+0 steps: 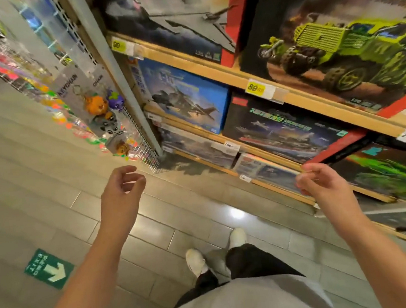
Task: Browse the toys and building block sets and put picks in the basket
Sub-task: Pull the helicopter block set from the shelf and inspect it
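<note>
Building block sets (281,132) in flat printed boxes fill the wooden shelves (234,76), long sides running along them, pictured fronts facing the aisle. Left hand (121,188) and right hand (322,182) hang loosely curled, holding nothing.

Both forearms are bare, with no sleeves, watch or rings showing on the left hand (121,190) or the right hand (322,182). A light grey top (244,302) fills the bottom of the view, plain and without print. Below it are dark black trousers (245,258), loose at the ankles. The shoes (195,261) are off-white with rounded toes; their laces cannot be made out.
</note>
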